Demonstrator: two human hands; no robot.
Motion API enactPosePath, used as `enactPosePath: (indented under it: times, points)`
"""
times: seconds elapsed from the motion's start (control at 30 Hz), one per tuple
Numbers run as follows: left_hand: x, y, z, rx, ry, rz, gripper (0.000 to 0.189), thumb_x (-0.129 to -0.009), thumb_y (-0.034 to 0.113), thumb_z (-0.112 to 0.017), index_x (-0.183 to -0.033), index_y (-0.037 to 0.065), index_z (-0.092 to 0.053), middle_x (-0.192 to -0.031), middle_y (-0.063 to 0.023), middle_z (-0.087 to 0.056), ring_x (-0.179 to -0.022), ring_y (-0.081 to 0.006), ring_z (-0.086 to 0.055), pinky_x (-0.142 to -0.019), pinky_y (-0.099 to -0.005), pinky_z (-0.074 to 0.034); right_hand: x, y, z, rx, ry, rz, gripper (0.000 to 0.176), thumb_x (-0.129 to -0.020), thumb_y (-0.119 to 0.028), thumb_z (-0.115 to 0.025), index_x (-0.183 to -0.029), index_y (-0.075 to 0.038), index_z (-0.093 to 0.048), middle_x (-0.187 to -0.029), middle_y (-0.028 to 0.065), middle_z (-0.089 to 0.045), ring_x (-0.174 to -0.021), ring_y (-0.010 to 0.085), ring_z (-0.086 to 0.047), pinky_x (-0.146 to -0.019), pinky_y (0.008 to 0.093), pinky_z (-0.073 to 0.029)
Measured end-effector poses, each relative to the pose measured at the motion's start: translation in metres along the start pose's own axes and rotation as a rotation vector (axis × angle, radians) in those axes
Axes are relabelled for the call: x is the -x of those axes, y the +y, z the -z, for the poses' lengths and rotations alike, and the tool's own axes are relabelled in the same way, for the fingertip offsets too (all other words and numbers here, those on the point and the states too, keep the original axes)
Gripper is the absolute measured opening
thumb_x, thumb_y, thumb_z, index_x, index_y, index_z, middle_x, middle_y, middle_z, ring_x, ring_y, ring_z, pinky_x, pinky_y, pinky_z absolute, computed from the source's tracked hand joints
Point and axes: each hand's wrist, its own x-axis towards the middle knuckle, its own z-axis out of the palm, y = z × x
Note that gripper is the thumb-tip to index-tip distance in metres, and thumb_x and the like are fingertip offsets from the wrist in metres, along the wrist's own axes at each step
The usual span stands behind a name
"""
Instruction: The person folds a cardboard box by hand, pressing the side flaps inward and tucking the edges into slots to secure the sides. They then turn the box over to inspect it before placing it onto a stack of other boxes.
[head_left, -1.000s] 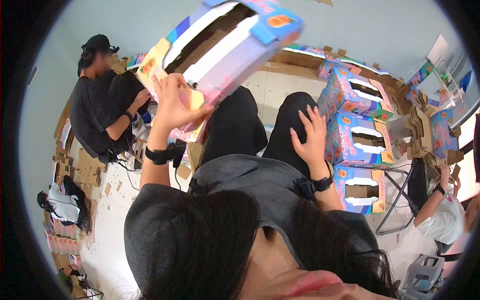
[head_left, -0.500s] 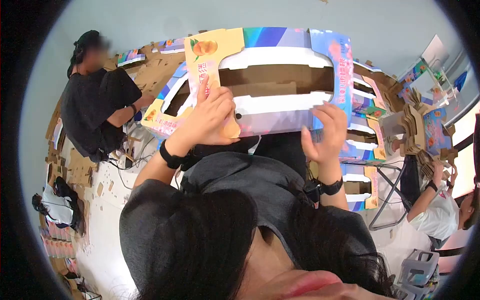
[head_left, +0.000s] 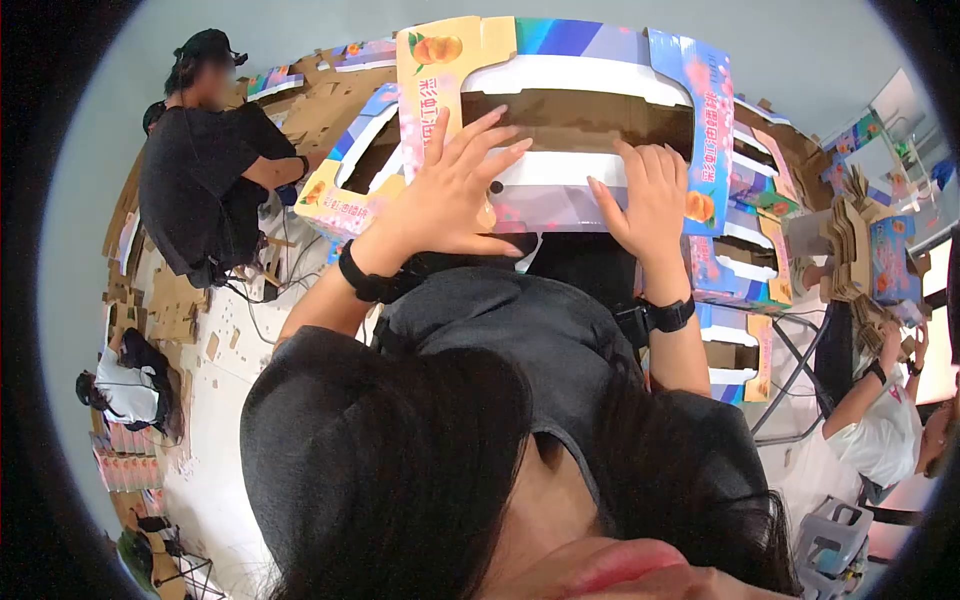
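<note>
The left hand [head_left: 448, 200], fingers spread, and right hand [head_left: 646, 205], thumb out wide, are on the cardboard fruit box [head_left: 560, 172].

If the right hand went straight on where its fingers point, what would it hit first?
Likely the far white flap of the printed box, or its brown inside; depth is unclear.

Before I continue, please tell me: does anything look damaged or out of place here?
Small cardboard scraps lie scattered across the pale floor at the picture's left, which looks untidy. The printed fruit carton at top centre shows no clear damage.
</note>
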Motion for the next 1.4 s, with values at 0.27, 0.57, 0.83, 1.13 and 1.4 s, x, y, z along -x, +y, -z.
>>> enactPosePath:
  times: [0.27, 0.57, 0.83, 1.13, 1.4]
  points:
    - [-0.011, 0.035, -0.030, 0.112, 0.246, -0.237, 0.075, -0.075, 0.061, -0.066, -0.136, 0.021, -0.048, -0.150, -0.0137, -0.031, -0.143, -0.0351, -0.019, -0.116, -0.0519, 0.001, 0.003, -0.001, -0.002, 0.010, -0.025, -0.038, 0.045, -0.079, -0.040, -0.065, -0.103, -0.002, -0.060, -0.096, 0.0133, -0.056, -0.099, 0.0332, -0.051, -0.096, 0.0489, -0.035]
    - [-0.019, 0.026, -0.038, 0.199, 0.094, -0.157, 0.087, -0.069, 0.065, -0.068, -0.139, 0.019, -0.045, -0.151, -0.0141, -0.029, -0.142, -0.0372, -0.019, -0.114, -0.0571, -0.008, 0.005, -0.007, 0.000, 0.052, -0.032, -0.039, 0.043, -0.079, -0.036, -0.065, -0.104, -0.003, -0.060, -0.096, 0.0135, -0.056, -0.100, 0.0331, -0.051, -0.099, 0.0497, -0.034]
    - [0.016, 0.019, -0.040, -0.031, 0.771, -0.104, 0.080, -0.066, 0.049, -0.078, -0.129, 0.010, -0.048, -0.141, -0.0205, -0.040, -0.133, -0.0401, -0.031, -0.109, -0.0552, -0.017, 0.026, -0.015, 0.003, 0.062, 0.069, -0.074, 0.040, -0.077, -0.037, -0.069, -0.100, -0.005, -0.062, -0.094, 0.0110, -0.055, -0.098, 0.0312, -0.051, -0.096, 0.0490, -0.035]
    - [0.066, -0.018, 0.022, 0.127, 0.674, 0.398, 0.109, -0.064, 0.039, -0.084, -0.144, 0.003, -0.020, -0.145, -0.0197, -0.029, -0.135, -0.0353, -0.030, -0.112, -0.0497, -0.023, 0.068, -0.016, 0.005, 0.121, 0.066, -0.062, 0.042, -0.074, -0.046, -0.071, -0.100, -0.013, -0.066, -0.102, 0.0061, -0.058, -0.101, 0.0272, -0.050, -0.096, 0.0459, -0.033]
    - [0.102, -0.038, 0.001, 1.114, 0.199, 0.577, 0.094, -0.069, 0.031, -0.084, -0.139, -0.001, -0.031, -0.129, -0.0123, -0.051, -0.120, -0.0225, -0.050, -0.100, -0.0380, -0.041, 0.075, -0.020, 0.014, 0.084, 0.007, -0.020, 0.044, -0.074, -0.042, -0.072, -0.109, -0.016, -0.067, -0.125, 0.0106, -0.054, -0.119, 0.0309, -0.043, -0.102, 0.0474, -0.029]
